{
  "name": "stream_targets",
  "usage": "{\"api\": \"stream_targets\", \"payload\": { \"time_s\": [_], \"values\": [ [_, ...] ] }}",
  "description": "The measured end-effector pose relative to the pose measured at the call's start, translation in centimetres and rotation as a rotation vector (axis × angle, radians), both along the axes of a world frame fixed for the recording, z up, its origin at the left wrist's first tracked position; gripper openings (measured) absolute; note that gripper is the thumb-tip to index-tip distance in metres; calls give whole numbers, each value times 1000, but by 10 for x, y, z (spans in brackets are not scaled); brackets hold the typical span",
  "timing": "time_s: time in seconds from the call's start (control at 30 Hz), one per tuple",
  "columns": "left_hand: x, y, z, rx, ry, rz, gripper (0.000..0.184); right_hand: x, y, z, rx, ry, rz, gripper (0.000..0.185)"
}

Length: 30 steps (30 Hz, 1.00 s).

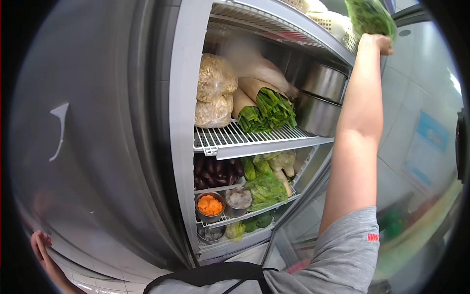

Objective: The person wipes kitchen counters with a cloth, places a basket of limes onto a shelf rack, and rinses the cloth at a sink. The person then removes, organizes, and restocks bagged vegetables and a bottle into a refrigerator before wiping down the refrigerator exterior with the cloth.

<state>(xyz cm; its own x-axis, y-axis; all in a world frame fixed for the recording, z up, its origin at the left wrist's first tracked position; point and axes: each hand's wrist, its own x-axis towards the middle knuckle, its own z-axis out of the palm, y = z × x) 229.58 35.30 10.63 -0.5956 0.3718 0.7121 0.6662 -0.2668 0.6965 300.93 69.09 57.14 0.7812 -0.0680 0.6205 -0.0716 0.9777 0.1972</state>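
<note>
High at the top right, my right hand (381, 43) is closed on a bag of leafy greens (369, 19), beside a white basket (338, 25) on the fridge's upper shelf. My left hand (41, 241) is low at the far left, near the grey metal door, its fingers together; whether it grips anything is not clear. On the shelf below the basket, paper-wrapped green leaves (271, 110) lie between bagged pale food (213, 90) and stacked steel containers (320, 100).
Lower shelves (267, 149) hold eggplants (218, 171), a metal bowl of orange pieces (209, 205), a container with a plastic bag (238, 198) and bagged lettuce (267, 190). The glass door (298, 223) stands open on the right.
</note>
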Motion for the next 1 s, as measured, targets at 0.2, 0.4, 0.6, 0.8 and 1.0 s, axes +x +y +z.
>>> {"api": "stream_targets", "payload": {
  "time_s": [0.2,0.4,0.6,0.8,1.0],
  "values": [
    [-10,-11,-15,31,-51,-48,26,-69,-85,-74,595,-469,794,72],
    [69,15,18,244,258,-513,18,-61,-112,-126,504,-891,624,47],
    [190,45,62,124,179,-1130,35,-111,-153,-229,219,-746,202,19],
    [254,98,18,-301,367,-1798,121,-144,-176,-357,-213,-660,-85,21],
    [296,117,-78,-457,-881,-1766,95,-196,-211,-514,-617,-749,192,14]
  ]
}}
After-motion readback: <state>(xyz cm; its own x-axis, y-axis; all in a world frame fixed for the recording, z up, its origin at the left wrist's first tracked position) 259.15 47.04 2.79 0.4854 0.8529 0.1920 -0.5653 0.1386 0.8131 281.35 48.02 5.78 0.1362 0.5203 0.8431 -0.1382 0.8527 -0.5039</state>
